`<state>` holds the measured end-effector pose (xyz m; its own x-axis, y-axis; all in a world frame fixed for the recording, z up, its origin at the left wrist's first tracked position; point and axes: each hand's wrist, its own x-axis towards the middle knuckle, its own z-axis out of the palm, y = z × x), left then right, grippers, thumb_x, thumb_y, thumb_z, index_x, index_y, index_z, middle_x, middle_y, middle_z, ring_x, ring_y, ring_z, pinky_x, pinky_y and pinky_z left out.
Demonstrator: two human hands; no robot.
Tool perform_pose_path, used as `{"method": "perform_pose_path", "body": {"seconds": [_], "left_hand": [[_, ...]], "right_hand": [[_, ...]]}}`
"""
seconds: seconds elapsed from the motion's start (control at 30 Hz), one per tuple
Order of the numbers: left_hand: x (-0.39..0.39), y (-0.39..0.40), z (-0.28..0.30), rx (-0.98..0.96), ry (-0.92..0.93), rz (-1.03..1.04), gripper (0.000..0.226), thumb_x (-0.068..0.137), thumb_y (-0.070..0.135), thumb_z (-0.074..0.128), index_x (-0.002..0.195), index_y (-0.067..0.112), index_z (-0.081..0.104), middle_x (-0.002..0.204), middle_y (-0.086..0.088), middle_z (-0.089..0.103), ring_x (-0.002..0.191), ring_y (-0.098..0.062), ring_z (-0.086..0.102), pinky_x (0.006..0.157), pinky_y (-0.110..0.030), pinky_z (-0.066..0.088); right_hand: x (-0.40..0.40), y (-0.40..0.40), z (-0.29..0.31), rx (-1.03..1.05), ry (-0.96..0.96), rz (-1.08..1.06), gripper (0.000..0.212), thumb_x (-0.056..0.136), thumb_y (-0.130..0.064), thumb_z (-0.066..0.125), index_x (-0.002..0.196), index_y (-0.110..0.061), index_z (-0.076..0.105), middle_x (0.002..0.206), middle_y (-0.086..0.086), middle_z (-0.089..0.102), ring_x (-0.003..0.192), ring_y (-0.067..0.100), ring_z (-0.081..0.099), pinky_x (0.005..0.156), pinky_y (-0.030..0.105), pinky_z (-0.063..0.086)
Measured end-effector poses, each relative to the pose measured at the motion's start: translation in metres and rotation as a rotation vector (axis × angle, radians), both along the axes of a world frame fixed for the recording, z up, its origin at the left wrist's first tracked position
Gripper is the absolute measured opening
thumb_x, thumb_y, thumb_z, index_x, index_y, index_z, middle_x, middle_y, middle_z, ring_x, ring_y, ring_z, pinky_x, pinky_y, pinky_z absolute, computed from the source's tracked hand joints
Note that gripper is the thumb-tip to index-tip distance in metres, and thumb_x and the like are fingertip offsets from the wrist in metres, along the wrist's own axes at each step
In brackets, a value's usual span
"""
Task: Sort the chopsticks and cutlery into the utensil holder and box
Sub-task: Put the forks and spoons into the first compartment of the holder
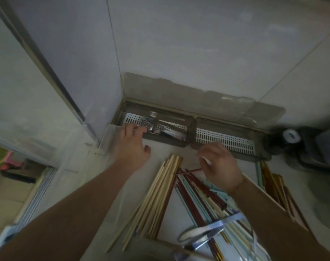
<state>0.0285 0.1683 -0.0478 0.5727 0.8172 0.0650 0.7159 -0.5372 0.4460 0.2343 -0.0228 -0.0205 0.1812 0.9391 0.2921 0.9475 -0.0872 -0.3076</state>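
grey plastic box (190,129) sits at the back of the counter (160,149) against the wall, lid (198,98) propped open, two compartments w/ white slotted liners. left compartment holds metal cutlery (152,121) (forks, spoons); right compartment looks empty as far as visible.

your left hand (131,146) reaches to the near-left edge of the left compartment, fingertips at the fork handles; frame is blurred, so can't tell if you're pinching one or only touching. your right hand (220,164) is curled, gripping a dark red chopstick (188,171) near one end, plus smth white under the fingers, too blurred to id. it hovers just in front of the right compartment.

loose pile on counter betw. your forearms: pale wood chopsticks (160,189) fanned left, red and light blue chopsticks (198,196) mixed on the right. more brownish sticks (273,185) lie beyond your right forearm. a spoon w/ blue-white handle (203,229) lies near the bottom of the pile.

handling notes (judgement): chopsticks are light, stiff, smooth, prob. lacquered ones slip and roll. take several at mid-length, tips aligned, not at the end, or they fan out. lay them lengthwise along the compartment. cutlery is heavier, tines snag each other; lift by handles. spoon handle looks glossy, grip at the neck.
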Motion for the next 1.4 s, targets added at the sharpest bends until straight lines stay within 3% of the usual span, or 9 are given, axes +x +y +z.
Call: {"method": "perform_pose_path", "body": {"seconds": [0.1, 0.37, 0.73, 0.9, 0.97, 1.07, 1.17, 1.27, 1.4], "left_hand": [[0.001, 0.000, -0.002, 0.003, -0.017, 0.006, 0.054, 0.074, 0.024, 0.069, 0.125, 0.017, 0.053, 0.131, -0.011, 0.038, 0.128, -0.027, 0.025, 0.102, -0.041, 0.036], [0.001, 0.001, -0.001, -0.005, 0.040, 0.023, 0.052, 0.077, 0.027, 0.067, 0.126, 0.022, 0.050, 0.134, -0.008, 0.035, 0.130, -0.026, 0.023, 0.094, -0.046, 0.043], [0.000, -0.001, 0.001, 0.001, 0.057, 0.015, 0.053, 0.078, 0.025, 0.068, 0.127, 0.023, 0.049, 0.135, -0.009, 0.036, 0.131, -0.026, 0.022, 0.091, -0.046, 0.044], [-0.001, 0.000, 0.000, 0.015, 0.054, 0.000, 0.053, 0.077, 0.027, 0.068, 0.126, 0.022, 0.049, 0.132, -0.008, 0.036, 0.129, -0.026, 0.023, 0.090, -0.045, 0.045], [-0.002, 0.000, -0.001, 0.031, 0.038, -0.007, 0.052, 0.075, 0.026, 0.069, 0.124, 0.021, 0.051, 0.130, -0.009, 0.038, 0.128, -0.026, 0.025, 0.091, -0.045, 0.044], [-0.001, 0.000, -0.001, 0.055, 0.017, -0.018, 0.052, 0.073, 0.025, 0.070, 0.122, 0.017, 0.053, 0.128, -0.012, 0.041, 0.126, -0.028, 0.028, 0.093, -0.045, 0.043], [-0.002, 0.000, 0.000, 0.068, -0.001, -0.027, 0.052, 0.071, 0.025, 0.071, 0.120, 0.015, 0.055, 0.127, -0.013, 0.043, 0.124, -0.029, 0.029, 0.096, -0.047, 0.044], [-0.003, 0.001, 0.001, 0.055, 0.018, -0.029, 0.053, 0.073, 0.030, 0.069, 0.122, 0.019, 0.052, 0.129, -0.009, 0.040, 0.127, -0.026, 0.027, 0.097, -0.046, 0.045], [-0.002, -0.001, 0.005, 0.015, 0.030, -0.004, 0.053, 0.076, 0.032, 0.066, 0.125, 0.024, 0.048, 0.132, -0.004, 0.036, 0.129, -0.021, 0.021, 0.096, -0.042, 0.046]], "right_hand": [[0.002, -0.055, -0.005, -0.133, -0.056, 0.040, 0.015, 0.080, -0.019, 0.060, 0.091, -0.016, 0.070, 0.099, 0.001, 0.066, 0.095, 0.026, 0.058, 0.079, 0.038, 0.049], [-0.022, -0.142, -0.025, -0.281, 0.095, 0.133, 0.010, 0.081, -0.027, 0.066, 0.092, -0.028, 0.067, 0.102, -0.009, 0.058, 0.098, 0.018, 0.054, 0.077, 0.035, 0.046], [-0.034, -0.145, -0.042, -0.372, -0.015, 0.067, 0.009, 0.082, -0.031, 0.060, 0.090, -0.032, 0.059, 0.105, -0.011, 0.054, 0.100, 0.014, 0.049, 0.079, 0.028, 0.039], [-0.034, -0.137, -0.042, -0.333, -0.072, 0.037, 0.022, 0.069, -0.019, 0.065, 0.083, -0.029, 0.052, 0.083, -0.012, 0.055, 0.085, 0.014, 0.049, 0.076, 0.026, 0.028], [-0.033, -0.129, -0.039, -0.238, 0.005, 0.022, 0.019, 0.075, -0.018, 0.059, 0.088, -0.030, 0.052, 0.085, -0.013, 0.058, 0.084, 0.013, 0.053, 0.078, 0.028, 0.034], [-0.034, -0.093, -0.023, -0.061, 0.289, -0.048, 0.014, 0.091, -0.021, 0.050, 0.100, -0.031, 0.056, 0.094, -0.017, 0.057, 0.086, 0.005, 0.056, 0.078, 0.024, 0.043], [-0.031, -0.035, -0.004, 0.069, 0.451, -0.186, 0.016, 0.092, -0.016, 0.049, 0.102, -0.025, 0.057, 0.098, -0.015, 0.058, 0.089, 0.003, 0.057, 0.077, 0.020, 0.045], [-0.025, 0.028, 0.012, 0.074, 0.426, -0.222, 0.019, 0.088, -0.014, 0.043, 0.103, -0.021, 0.053, 0.093, -0.006, 0.059, 0.079, 0.013, 0.057, 0.066, 0.027, 0.044], [-0.020, 0.107, 0.011, -0.051, 0.340, -0.134, 0.017, 0.077, -0.004, 0.047, 0.083, -0.014, 0.059, 0.083, 0.004, 0.062, 0.076, 0.020, 0.055, 0.065, 0.026, 0.043]]}}
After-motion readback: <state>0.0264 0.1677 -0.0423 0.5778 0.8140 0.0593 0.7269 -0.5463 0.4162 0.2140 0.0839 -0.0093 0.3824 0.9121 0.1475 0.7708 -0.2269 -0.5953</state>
